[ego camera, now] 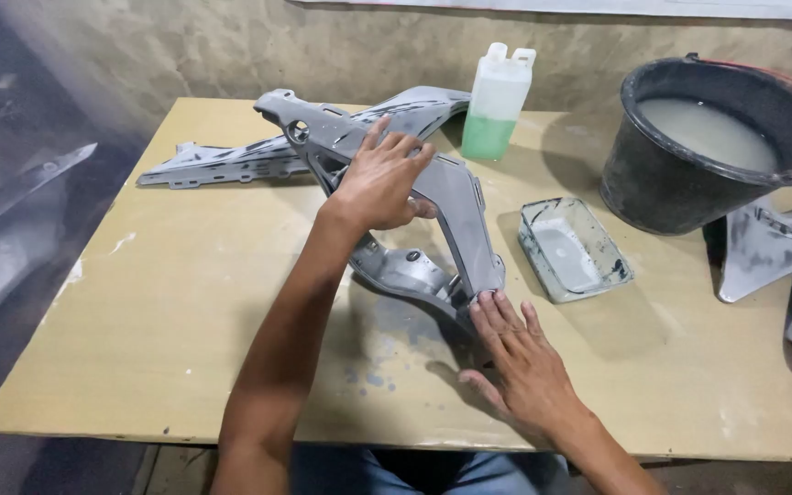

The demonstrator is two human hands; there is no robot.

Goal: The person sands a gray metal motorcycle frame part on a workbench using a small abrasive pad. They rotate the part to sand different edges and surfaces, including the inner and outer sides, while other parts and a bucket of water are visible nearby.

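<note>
1. Surface (185, 302): tan board. Grey plastic fairing panel (442, 215) lies near its centre, slightly toward the back wall. Near edge runs below the panel; wide bare stretch of board left of the panel, narrower bare strip betw. panel and near edge, w/ grey smudges there.
2. Second grey panel (231, 163) lies behind and left of the main panel, its far end crossing behind it; more grey pieces (767, 246) well to the right, at the surface's right edge.
3. Left hand (379, 183): forearm reaches up from the near edge, palm down on the panel's upper arm, fingers spread and curled over its top, pressing/holding it. Not a full clamp; thumb side hidden.
4. Right hand (520, 362): lies flat on the surface just below the panel's lower end, fingers together and extended, tips touching the panel's lower right corner. Holds nothing.
5. Containers, rel. to panel: clear rectangular tray (572, 249) just right, smeared grey, shallow cloudy liquid in it. Black bucket (717, 137) further right, toward back, holds cloudy grey-white water. Translucent jug (499, 103) behind, approx. one-third full of green liquid, capped.
</note>
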